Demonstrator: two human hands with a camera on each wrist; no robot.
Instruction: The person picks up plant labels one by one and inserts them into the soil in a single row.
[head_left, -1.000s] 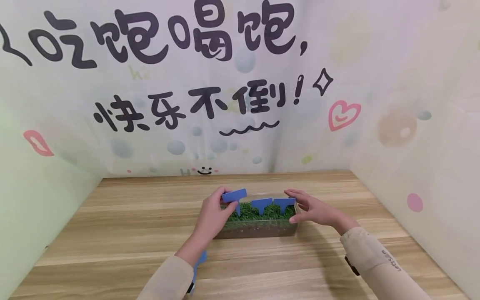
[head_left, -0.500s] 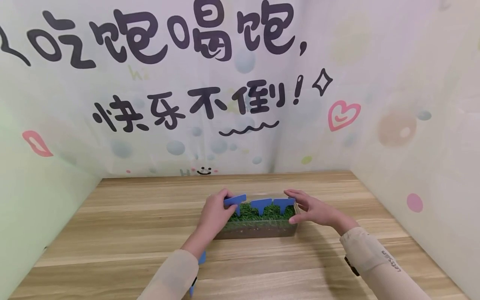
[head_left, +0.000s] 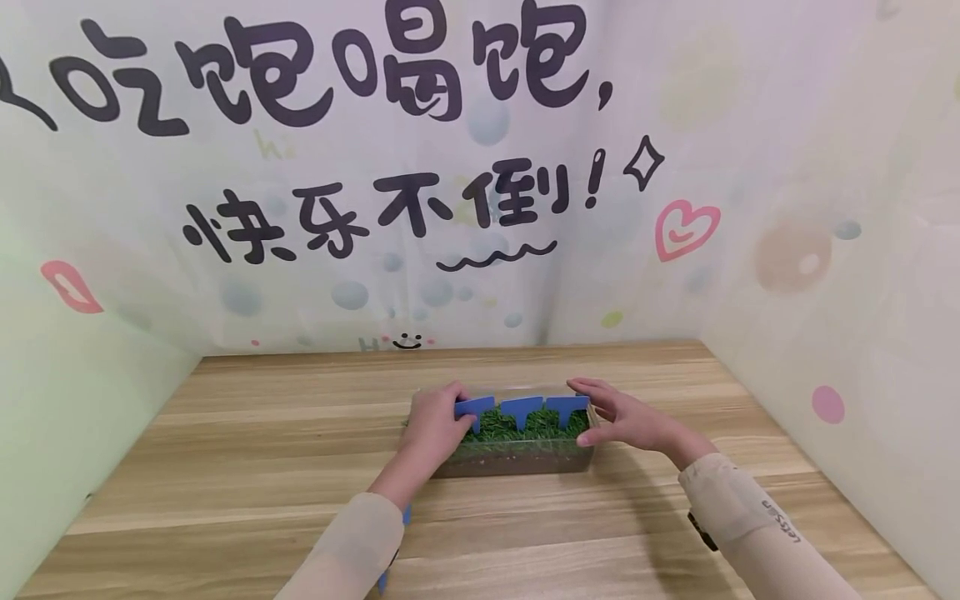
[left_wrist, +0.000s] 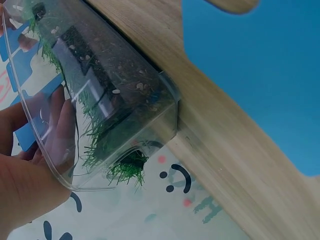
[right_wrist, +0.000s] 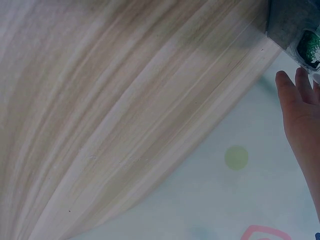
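Observation:
A clear planter box (head_left: 517, 463) holds dark soil under green artificial grass (head_left: 504, 431). My left hand (head_left: 429, 425) pinches a blue T-shaped plant label (head_left: 476, 406) at the box's left part, its stem down in the grass. Two like labels, a middle one (head_left: 522, 407) and a right one (head_left: 567, 403), stand upright in the same row. Around the right end of the box, my right hand (head_left: 633, 423) rests with straight fingers, thumb by the front corner and fingertips towards the back rim. The left wrist view shows the left hand (left_wrist: 30, 185) behind the clear wall.
Partly hidden below my left forearm, more blue label material (head_left: 406, 516) lies on the wooden table (head_left: 225, 467); a large blue piece (left_wrist: 260, 80) appears close up in the left wrist view. A printed curtain (head_left: 420, 292) hangs behind the table, with pale side walls.
My left hand has lowered the held label into the grass, bringing its top level with the other two. The right hand stays at the box's end.

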